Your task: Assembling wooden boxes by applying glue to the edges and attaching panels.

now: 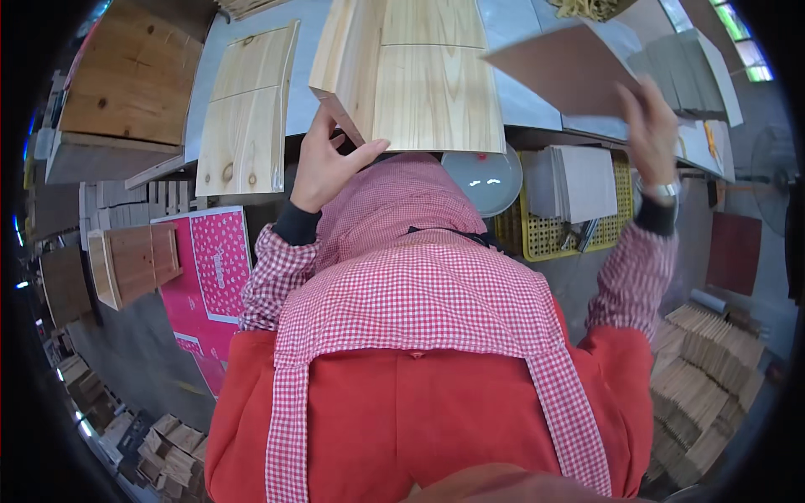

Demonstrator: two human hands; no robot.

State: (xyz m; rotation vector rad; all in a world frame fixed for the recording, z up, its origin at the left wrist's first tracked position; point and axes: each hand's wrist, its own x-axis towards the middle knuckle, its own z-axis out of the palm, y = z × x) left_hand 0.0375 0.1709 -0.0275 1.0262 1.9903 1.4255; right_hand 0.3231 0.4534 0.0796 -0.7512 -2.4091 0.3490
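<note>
My left hand [325, 170] grips the near lower corner of a pale wooden piece [432, 96], its thumb along the near edge and the other fingers partly hidden behind. One board of this piece stands upright at its left; a flat board with a groove across it lies to the right. Up at the right, my right hand [650, 130] holds a thin brown panel [566, 71] by its right edge, tilted above the table and apart from the wooden piece. The hand and panel are slightly blurred.
Another grooved board [243, 109] lies on the table at left, beside a brown wooden box [126, 71]. A stack of grey panels [683, 75] stands at far right. Below the table edge are a round basin [485, 180] and a yellow crate [619, 201] with pale sheets.
</note>
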